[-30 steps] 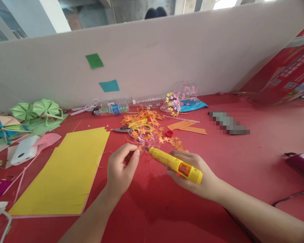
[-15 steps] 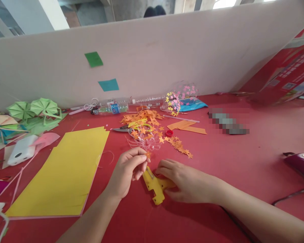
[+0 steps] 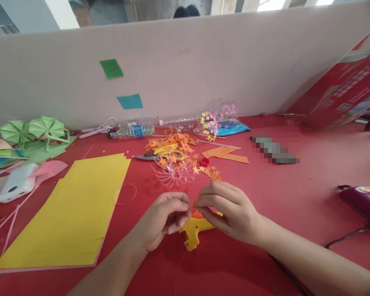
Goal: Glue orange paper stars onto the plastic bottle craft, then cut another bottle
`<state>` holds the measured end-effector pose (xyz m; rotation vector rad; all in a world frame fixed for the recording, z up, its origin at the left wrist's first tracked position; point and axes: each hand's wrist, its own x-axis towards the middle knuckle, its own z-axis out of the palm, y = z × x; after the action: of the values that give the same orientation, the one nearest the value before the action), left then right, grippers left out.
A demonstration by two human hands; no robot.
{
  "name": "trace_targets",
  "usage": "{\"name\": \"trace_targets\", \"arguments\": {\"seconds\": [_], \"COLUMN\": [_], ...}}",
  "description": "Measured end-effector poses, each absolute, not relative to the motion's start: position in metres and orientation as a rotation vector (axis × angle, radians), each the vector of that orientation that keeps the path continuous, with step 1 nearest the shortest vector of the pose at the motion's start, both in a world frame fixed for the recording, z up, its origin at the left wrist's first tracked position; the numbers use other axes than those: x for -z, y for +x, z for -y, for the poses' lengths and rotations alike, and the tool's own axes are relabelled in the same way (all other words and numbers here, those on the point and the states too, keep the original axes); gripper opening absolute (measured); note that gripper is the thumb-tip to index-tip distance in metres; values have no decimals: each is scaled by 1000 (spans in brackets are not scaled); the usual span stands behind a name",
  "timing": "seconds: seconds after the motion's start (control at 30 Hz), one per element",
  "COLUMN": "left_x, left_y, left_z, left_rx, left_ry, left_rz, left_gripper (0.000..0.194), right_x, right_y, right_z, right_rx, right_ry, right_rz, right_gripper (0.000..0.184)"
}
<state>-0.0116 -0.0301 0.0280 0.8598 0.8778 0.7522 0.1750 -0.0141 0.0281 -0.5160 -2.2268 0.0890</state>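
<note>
My left hand [image 3: 169, 216] pinches a small orange paper star [image 3: 192, 205] between thumb and forefinger. From the other side, the fingertips of my right hand [image 3: 230, 209] are closed on the same star. Directly below lies a yellow glue gun [image 3: 194, 230] on the table, partly covered by both hands, with neither plainly gripping it. Beyond the hands sits a cut clear plastic bottle piece [image 3: 175, 176], its strips fanned out and orange stars around it. Further back are a heap of orange paper stars [image 3: 169, 142] and yellow-handled scissors [image 3: 160, 155].
Yellow paper sheets [image 3: 64, 213] lie at left, near a white device [image 3: 18, 183] and green folded paper umbrellas [image 3: 47, 128]. A labelled bottle [image 3: 138, 130] and a star-covered clear bottle part [image 3: 210, 125] lie by the white partition [image 3: 179, 70]. A purple corded tool [image 3: 362, 201] is at right.
My right hand has left the glue gun and come up to the star at my left fingertips. The glue gun has turned slightly on the table. The view has shifted a little.
</note>
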Motion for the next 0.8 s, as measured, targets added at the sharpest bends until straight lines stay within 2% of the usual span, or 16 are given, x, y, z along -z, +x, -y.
{"name": "trace_targets", "arguments": {"seconds": [0.17, 0.3, 0.53, 0.63, 0.8], "left_x": [-28, -30, -36, -31, -22], "left_y": [-11, -10, -8, -1, 14], "left_z": [30, 31, 22, 16, 10], "left_rx": [-741, -734, -1161, -1125, -1067], "left_ry": [868, 1018, 2179, 2542, 2684], "left_rz": [-882, -955, -1507, -1639, -1773], "left_gripper": [12, 21, 11, 12, 11], "right_x": [-29, -31, -36, -31, -20], "right_y": [174, 176, 185, 186, 188], "right_z": [14, 12, -6, -11, -13], "right_rx": [-67, -78, -220, -129, 83], "right_ry": [-531, -534, -873, -903, -848], "right_rz": [2242, 2228, 2117, 2118, 2184], "right_gripper": [10, 11, 12, 12, 15]}}
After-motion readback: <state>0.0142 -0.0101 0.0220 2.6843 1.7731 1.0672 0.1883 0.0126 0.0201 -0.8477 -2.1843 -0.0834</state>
